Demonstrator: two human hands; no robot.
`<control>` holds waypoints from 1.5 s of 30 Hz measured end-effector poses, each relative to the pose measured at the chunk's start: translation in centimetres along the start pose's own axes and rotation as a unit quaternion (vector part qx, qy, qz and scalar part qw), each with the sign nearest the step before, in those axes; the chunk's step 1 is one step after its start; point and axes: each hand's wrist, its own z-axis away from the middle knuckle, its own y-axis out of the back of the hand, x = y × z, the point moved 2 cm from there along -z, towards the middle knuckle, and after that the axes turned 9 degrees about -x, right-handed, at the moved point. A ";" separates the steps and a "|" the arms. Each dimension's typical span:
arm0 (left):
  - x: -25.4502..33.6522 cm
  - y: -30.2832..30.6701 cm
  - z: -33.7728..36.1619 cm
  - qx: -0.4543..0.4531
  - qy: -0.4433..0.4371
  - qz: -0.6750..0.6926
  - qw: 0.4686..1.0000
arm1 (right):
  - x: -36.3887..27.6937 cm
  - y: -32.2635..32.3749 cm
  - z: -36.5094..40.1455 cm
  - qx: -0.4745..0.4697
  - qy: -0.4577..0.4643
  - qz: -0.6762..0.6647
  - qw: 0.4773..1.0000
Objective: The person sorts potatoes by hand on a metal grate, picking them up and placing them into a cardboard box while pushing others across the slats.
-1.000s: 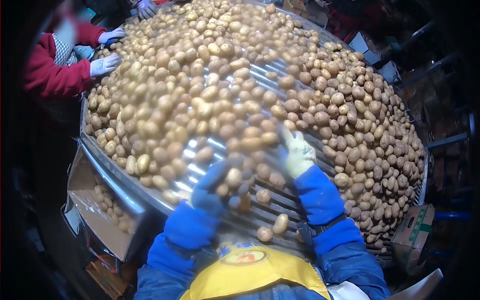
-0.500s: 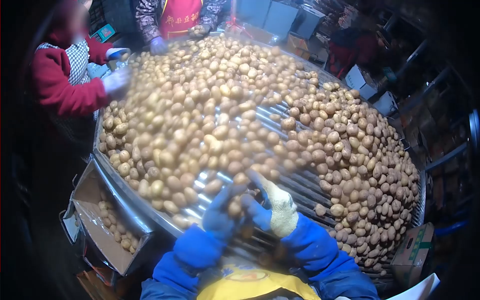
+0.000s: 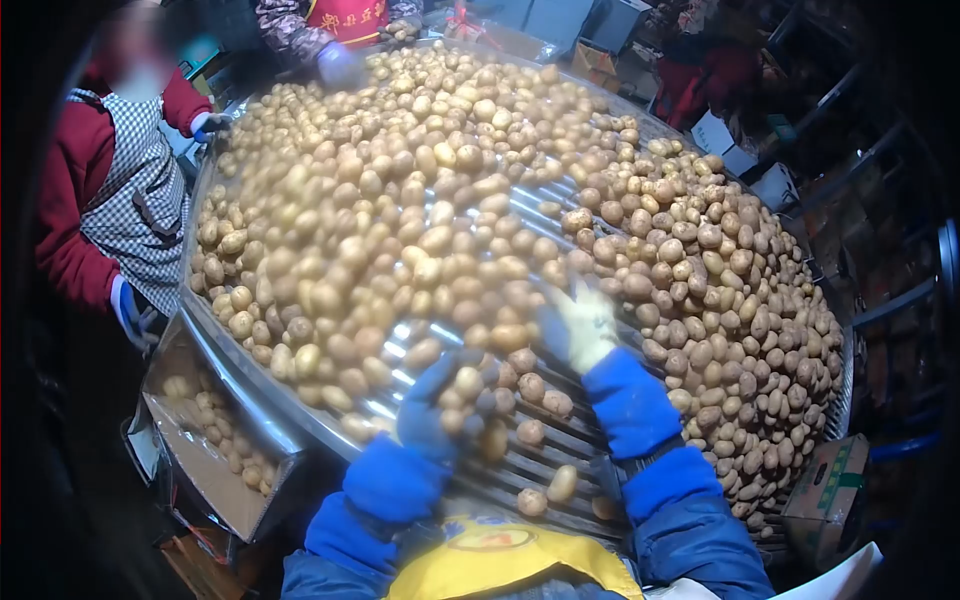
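Note:
My left hand (image 3: 430,405), in a blue glove, curls around several potatoes (image 3: 467,382) against its palm, low over the slatted metal surface. Ahead and to the right, my right hand (image 3: 580,325) wears a cream and blue glove. Its fingers are apart and somewhat blurred, reaching to the edge of the big potato pile (image 3: 400,200), with nothing visible in them. Between my hands and below them, several loose potatoes (image 3: 531,432) lie on the dark slats (image 3: 590,440).
A metal rim (image 3: 245,385) borders the large table. An open cardboard box (image 3: 165,420) with potatoes stands at left; another box (image 3: 825,490) is at lower right. One person in a checked apron (image 3: 135,190) stands at left, another in a red apron (image 3: 345,18) at the far side.
My right hand has moved forward and right, away from my left hand, to the pile. More loose potatoes show on the slats. The person at left has drawn back from the pile.

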 end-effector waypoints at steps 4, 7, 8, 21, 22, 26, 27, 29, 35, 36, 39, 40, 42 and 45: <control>-0.6 -0.7 0.0 0.008 -0.014 -0.057 0.998 | -2.0 2.3 6.4 0.022 0.029 -0.044 0.998; -0.8 -0.1 0.1 -0.042 -0.020 -0.023 0.999 | -2.1 5.1 8.7 0.037 0.077 -0.155 0.984; -0.9 0.1 0.1 -0.061 -0.021 -0.001 0.998 | -1.6 6.4 8.2 -0.011 0.080 -0.232 0.969; -0.7 1.8 -0.3 -0.022 -0.040 0.001 0.999 | -0.8 0.7 -3.4 -0.178 -0.031 0.098 0.979; -0.6 2.2 -0.5 -0.035 -0.034 0.030 0.998 | -0.8 1.0 -3.6 -0.159 -0.013 0.108 0.981; 0.1 1.4 -0.7 -0.035 -0.006 0.079 0.996 | 0.6 1.3 -3.6 -0.240 -0.084 0.043 0.966; 0.2 1.2 -0.6 -0.023 -0.006 0.071 0.997 | 0.2 1.9 -3.5 -0.215 -0.077 -0.020 0.973; 0.5 0.6 -0.5 0.008 -0.003 0.057 0.998 | -0.9 2.6 -2.8 -0.166 -0.057 -0.147 0.974; -0.4 0.7 -1.1 0.085 -0.035 -0.110 0.990 | -6.7 8.2 3.7 -0.063 0.001 -0.353 0.934; -0.4 3.0 -1.2 0.106 -0.057 -0.254 0.960 | -7.8 8.0 4.4 -0.097 0.038 -0.434 0.895; -0.3 4.4 -1.2 -0.029 0.002 -0.028 0.999 | -8.1 8.2 4.9 -0.078 0.011 -0.411 0.908; -0.2 4.1 -1.2 -0.043 0.012 0.052 0.998 | -6.4 6.8 4.0 -0.028 0.017 -0.366 0.930; -0.3 2.9 -1.1 -0.008 0.005 0.102 0.995 | -2.4 5.4 2.1 0.029 0.010 -0.285 0.958; -0.5 3.6 -0.6 0.014 -0.009 0.050 0.999 | 2.1 6.4 -0.5 0.053 -0.024 -0.180 0.982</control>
